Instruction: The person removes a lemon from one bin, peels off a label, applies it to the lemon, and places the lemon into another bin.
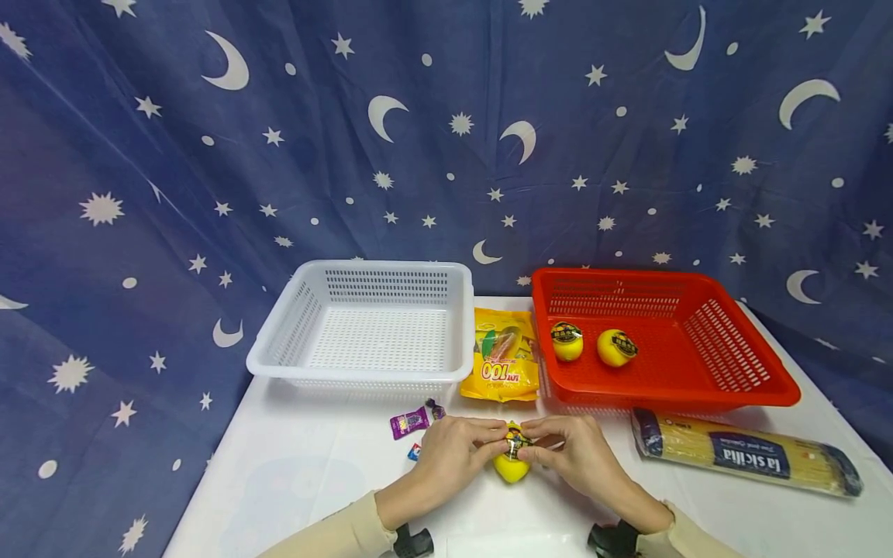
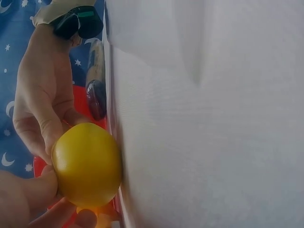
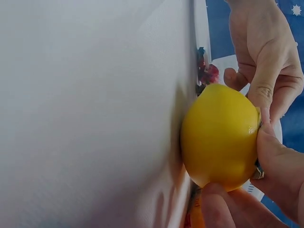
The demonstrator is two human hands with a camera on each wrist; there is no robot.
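Observation:
Between both hands, low in the middle of the head view, is a yellow lemon [image 1: 512, 468] with a black printed label on its upper side. My left hand [image 1: 453, 456] pinches it from the left with thumb and fingers. From the right, the thumb and fingers of my right hand [image 1: 577, 452] hold it near the label. The smooth, unlabelled side of the lemon [image 2: 88, 166] fills part of the left wrist view. In the right wrist view the lemon [image 3: 219, 137] shows a label edge under the thumb. Two more labelled lemons sit in the red basket [image 1: 698, 397].
A white basket [image 1: 363, 375] stands at the back left. Between the baskets lies a yellow snack bag [image 1: 499, 356]. A pasta packet [image 1: 746, 453] lies at the right. Near my left hand are a purple wrapped candy [image 1: 409, 423], a dark one [image 1: 436, 409] and a small blue-red wrapper [image 1: 415, 452].

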